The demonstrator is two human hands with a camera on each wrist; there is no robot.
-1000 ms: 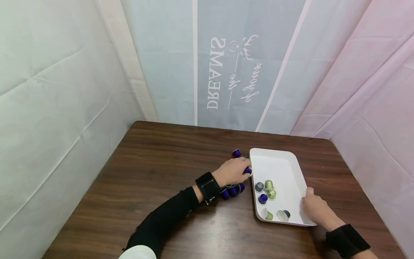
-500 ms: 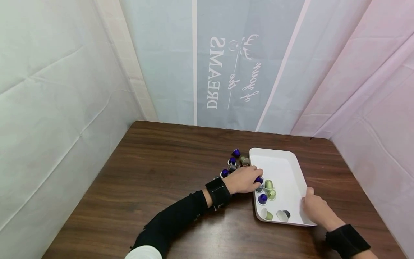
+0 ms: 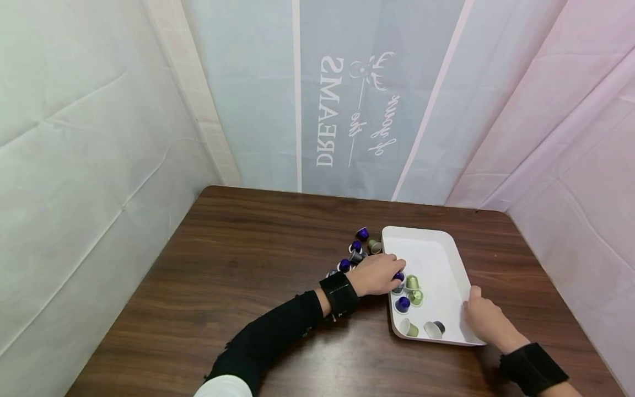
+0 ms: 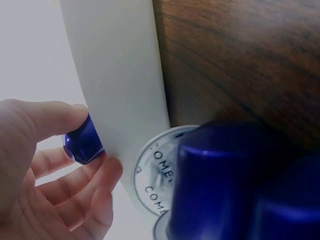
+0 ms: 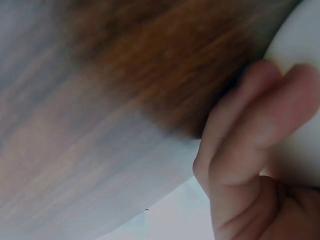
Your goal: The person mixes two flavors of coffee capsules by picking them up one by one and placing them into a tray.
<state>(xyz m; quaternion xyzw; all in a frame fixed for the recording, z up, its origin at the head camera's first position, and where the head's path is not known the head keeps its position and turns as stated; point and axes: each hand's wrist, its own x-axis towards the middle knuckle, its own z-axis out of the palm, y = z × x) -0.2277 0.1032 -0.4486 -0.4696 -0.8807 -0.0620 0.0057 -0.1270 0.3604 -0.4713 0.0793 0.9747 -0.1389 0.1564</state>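
Note:
My left hand (image 3: 378,274) reaches over the left rim of a white tray (image 3: 426,248). Between its thumb and fingers it pinches a dark blue coffee capsule (image 4: 84,141), seen against the tray's wall in the left wrist view. Below the hand, inside the tray, lie a grey capsule (image 3: 398,289), two green ones and another blue capsule (image 3: 402,304). Nearer the front, a green capsule (image 3: 409,328) and a dark capsule (image 3: 435,330) lie tipped over. At the tray's right side my right hand (image 3: 488,320) grips the rim, its thumb at the top edge.
Left of the tray, on the brown wooden table (image 3: 248,237), several capsules are scattered: a blue one (image 3: 362,234) at the back, an olive one (image 3: 375,246), others partly behind the left hand. Large blue capsules (image 4: 210,185) fill the left wrist view's lower right. Cloth curtains surround the table.
The left hand has moved right and slightly forward toward me, carrying the blue capsule from beside the tray to over its left part. The right hand and tray stay put.

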